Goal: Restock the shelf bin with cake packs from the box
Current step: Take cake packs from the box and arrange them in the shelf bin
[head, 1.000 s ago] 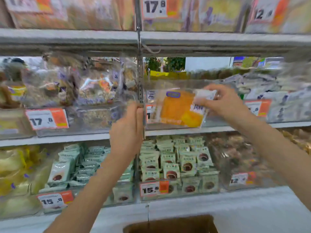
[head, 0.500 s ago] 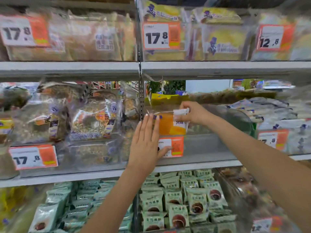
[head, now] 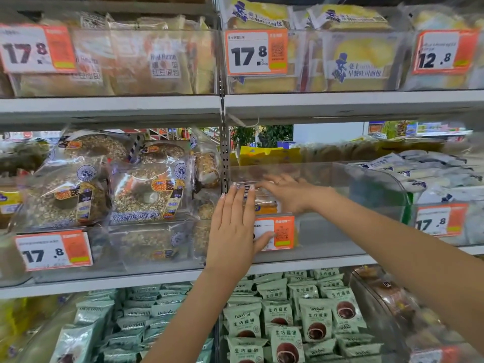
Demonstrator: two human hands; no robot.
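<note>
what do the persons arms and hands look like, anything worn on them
Both forearms are bare as far as the frame shows, with no sleeve, watch or glove visible. The left hand has longish nails with a pale, light polish. The right hand wears a thin ring on one finger; its nails cannot be made out. No bracelets or markings show on either arm.

Two hands; one cake pack; six price tags; one clear bin.

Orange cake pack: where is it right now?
Head view, centre: the orange cake pack lies inside the clear shelf bin, under the right hand, just above the bin's price tag.
</note>
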